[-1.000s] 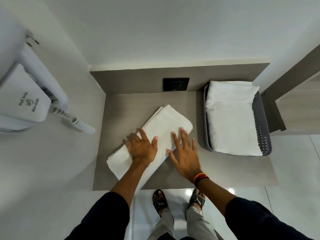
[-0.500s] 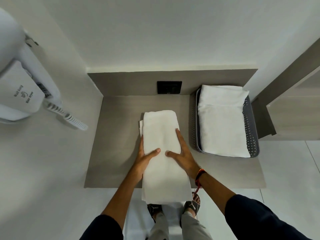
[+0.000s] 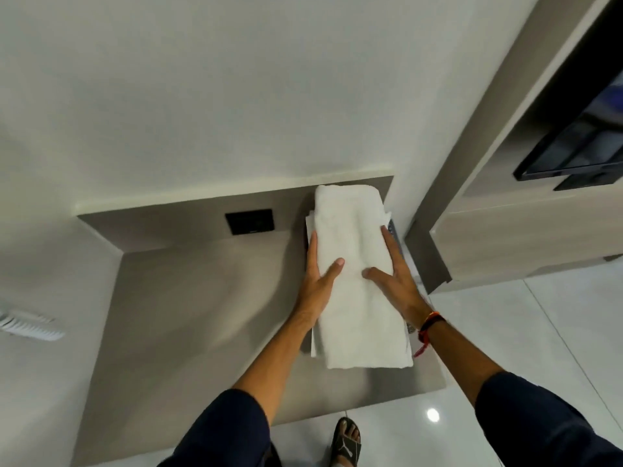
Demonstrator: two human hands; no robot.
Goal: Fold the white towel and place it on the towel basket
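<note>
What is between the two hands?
The folded white towel. In the head view, the left hand holds its left edge and the right hand its right edge, thumbs on top.

A matte grey-brown counter [image 3: 188,318] fills the centre; a black rectangular wall socket [image 3: 249,221] at twelve o'clock; a black open-toed sandal [image 3: 346,443] on glossy white floor tiles [image 3: 539,332] at six.

Counts: one folded white towel [image 3: 354,281] gripped between my two hands, the left hand [image 3: 318,281] and the right hand [image 3: 397,281]; one towel basket [image 3: 392,230], only a sliver visible; one black wall socket [image 3: 249,221]; one sandal [image 3: 347,441]; one wristband [image 3: 429,323].
</note>
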